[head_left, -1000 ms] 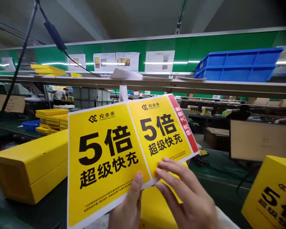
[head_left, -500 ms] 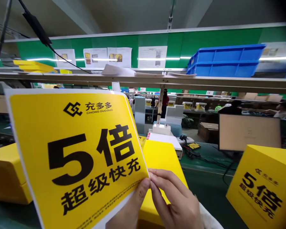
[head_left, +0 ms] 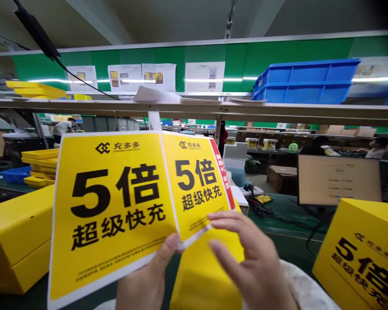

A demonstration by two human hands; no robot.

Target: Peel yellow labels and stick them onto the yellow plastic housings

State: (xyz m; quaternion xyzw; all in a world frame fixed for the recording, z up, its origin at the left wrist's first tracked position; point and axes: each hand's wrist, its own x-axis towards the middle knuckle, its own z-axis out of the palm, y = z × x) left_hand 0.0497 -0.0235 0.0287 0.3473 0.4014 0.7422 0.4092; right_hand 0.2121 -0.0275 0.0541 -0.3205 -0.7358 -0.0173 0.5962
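Printed yellow sheet point(head_left: 116, 206) held up at centre, two panels joined along a crease, both reading "5倍". Versus 0.5 s earlier: narrower right panel back in view, whole sheet lower and further from the camera.

Left hand point(head_left: 142, 280), 6 o'clock: thumb point(head_left: 168, 247) pressed on the sheet's front near the lower edge; other fingers hidden behind it, state cannot be told.

Right hand point(head_left: 255, 267), 5 o'clock: earlier pressed together in a pinch at the sheet's edge, now spread. Upper fingers point(head_left: 233, 219) lie along the lower edge of the right panel; lower fingers are off the sheet.

Yellow box point(head_left: 207, 271) directly below the sheet, 6 o'clock, partly behind the right hand. Second yellow box point(head_left: 16, 237) at 9 o'clock. Third yellow box point(head_left: 358, 258) at 4 o'clock, same print. Monitor point(head_left: 339, 178) at 3 o'clock. Blue crates point(head_left: 304, 82) on the shelf point(head_left: 213, 110) at 1 o'clock.
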